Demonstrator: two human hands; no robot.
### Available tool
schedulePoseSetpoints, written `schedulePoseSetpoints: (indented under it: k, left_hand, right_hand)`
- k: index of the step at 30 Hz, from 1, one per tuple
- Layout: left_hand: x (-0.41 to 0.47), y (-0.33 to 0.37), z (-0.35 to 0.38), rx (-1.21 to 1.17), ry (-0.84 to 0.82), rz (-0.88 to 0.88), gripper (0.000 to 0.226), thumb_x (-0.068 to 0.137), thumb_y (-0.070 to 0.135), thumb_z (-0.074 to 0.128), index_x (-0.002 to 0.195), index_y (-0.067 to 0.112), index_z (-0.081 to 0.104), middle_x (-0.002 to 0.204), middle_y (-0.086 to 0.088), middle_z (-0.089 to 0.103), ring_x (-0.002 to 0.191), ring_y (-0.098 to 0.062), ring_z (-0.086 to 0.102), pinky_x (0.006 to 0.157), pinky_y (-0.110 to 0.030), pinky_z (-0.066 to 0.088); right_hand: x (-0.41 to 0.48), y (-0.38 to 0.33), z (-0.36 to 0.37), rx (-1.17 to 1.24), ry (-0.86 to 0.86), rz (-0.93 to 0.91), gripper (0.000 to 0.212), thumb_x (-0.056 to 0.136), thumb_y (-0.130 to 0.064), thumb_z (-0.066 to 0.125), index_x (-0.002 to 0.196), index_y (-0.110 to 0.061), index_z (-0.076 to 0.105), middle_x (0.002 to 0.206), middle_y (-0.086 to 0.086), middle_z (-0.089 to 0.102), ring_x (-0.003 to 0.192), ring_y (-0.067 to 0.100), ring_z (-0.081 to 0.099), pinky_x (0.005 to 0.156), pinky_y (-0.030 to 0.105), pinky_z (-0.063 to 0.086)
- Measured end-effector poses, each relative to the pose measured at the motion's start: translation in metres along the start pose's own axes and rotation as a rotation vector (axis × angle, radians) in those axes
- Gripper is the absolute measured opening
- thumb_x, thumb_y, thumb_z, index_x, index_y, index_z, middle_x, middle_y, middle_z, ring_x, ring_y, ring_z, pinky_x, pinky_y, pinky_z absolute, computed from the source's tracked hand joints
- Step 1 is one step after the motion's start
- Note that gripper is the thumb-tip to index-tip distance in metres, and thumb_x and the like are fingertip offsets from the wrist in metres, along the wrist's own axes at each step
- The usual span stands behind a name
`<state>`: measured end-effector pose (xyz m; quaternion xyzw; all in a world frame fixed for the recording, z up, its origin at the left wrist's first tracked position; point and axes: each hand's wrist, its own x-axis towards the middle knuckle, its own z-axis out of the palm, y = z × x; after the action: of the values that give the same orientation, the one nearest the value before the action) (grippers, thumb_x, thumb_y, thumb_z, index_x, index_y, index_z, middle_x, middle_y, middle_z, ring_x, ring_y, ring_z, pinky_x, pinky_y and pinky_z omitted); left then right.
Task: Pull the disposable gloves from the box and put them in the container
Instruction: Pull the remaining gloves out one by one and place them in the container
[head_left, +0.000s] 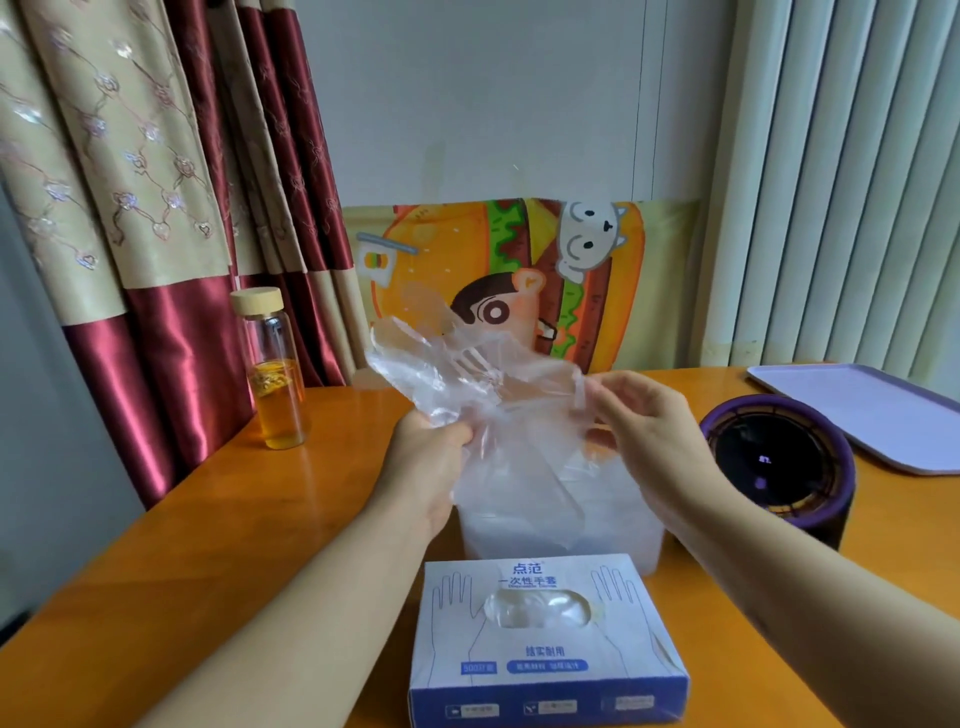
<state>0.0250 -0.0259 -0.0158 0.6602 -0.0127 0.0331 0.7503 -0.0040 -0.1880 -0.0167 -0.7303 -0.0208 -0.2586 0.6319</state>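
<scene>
A blue-and-white glove box (545, 644) lies at the near edge of the table, clear plastic showing in its oval opening. Just behind it stands a translucent plastic container (623, 525). Above the container I hold a clear disposable glove (467, 374) spread between both hands. My left hand (431, 462) grips its lower left part with curled fingers. My right hand (644, 431) pinches its right edge between thumb and fingers. The glove's fingers point up and to the left, and part of it hangs down over the container.
A glass bottle (272, 374) of amber liquid with a wooden lid stands at the left. A dark purple round device (779, 467) sits to the right of the container, a lilac tray (872, 410) behind it. A cartoon burger board (519, 280) leans on the wall.
</scene>
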Motion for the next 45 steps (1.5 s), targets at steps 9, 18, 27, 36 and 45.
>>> schedulePoseSetpoints:
  k: [9, 18, 27, 36, 45]
  left_hand:
    - [0.016, -0.011, -0.039, -0.02, -0.033, -0.134, 0.04, 0.089, -0.018, 0.038, 0.113, 0.005, 0.059, 0.094, -0.012, 0.066, 0.082, -0.02, 0.064, 0.064, -0.027, 0.05]
    - [0.036, 0.013, -0.095, 0.041, 0.116, -0.069, 0.05, 0.099, 0.043, 0.035, 0.106, 0.004, 0.066, 0.063, 0.0, 0.051, 0.048, -0.01, 0.043, 0.048, -0.021, 0.032]
    - [0.047, 0.026, -0.062, 0.861, -0.165, 0.442, 0.015, 0.089, 0.024, 0.056, 0.094, 0.024, 0.07, 0.085, 0.003, 0.064, 0.083, -0.018, 0.059, 0.07, -0.027, 0.048]
    - [0.069, 0.0, 0.035, 1.705, -0.781, 0.315, 0.034, 0.096, 0.026, 0.053, 0.124, 0.008, 0.058, 0.123, -0.01, 0.059, 0.103, -0.026, 0.054, 0.083, -0.035, 0.044]
    - [0.096, -0.027, 0.061, 1.835, -0.925, 0.112, 0.043, 0.095, 0.033, 0.054, 0.132, 0.012, 0.052, 0.128, -0.008, 0.055, 0.101, -0.025, 0.051, 0.086, -0.034, 0.044]
  right_hand:
    - [0.047, -0.008, 0.012, 0.17, 0.072, 0.312, 0.023, 0.091, 0.005, 0.043, 0.078, -0.009, 0.056, 0.065, 0.007, 0.056, 0.053, 0.014, 0.055, 0.063, 0.029, 0.052]
    - [0.065, 0.002, 0.046, -0.008, -0.068, 0.422, 0.028, 0.098, -0.016, 0.049, 0.12, -0.001, 0.059, 0.103, 0.015, 0.064, 0.096, 0.022, 0.061, 0.083, 0.033, 0.051]
    - [0.081, -0.007, 0.035, -0.121, -0.179, 0.339, 0.021, 0.096, -0.021, 0.053, 0.111, -0.012, 0.065, 0.086, 0.005, 0.068, 0.078, 0.015, 0.06, 0.069, 0.03, 0.052]
    - [0.096, 0.043, -0.007, -0.995, -0.104, 0.042, 0.028, 0.098, -0.032, 0.047, 0.119, -0.018, 0.059, 0.116, 0.007, 0.063, 0.085, 0.021, 0.06, 0.056, 0.026, 0.042]
    - [0.086, 0.03, -0.019, -1.311, -0.256, -0.252, 0.029, 0.094, -0.033, 0.054, 0.122, -0.023, 0.057, 0.116, -0.004, 0.062, 0.105, 0.018, 0.056, 0.078, 0.027, 0.043]
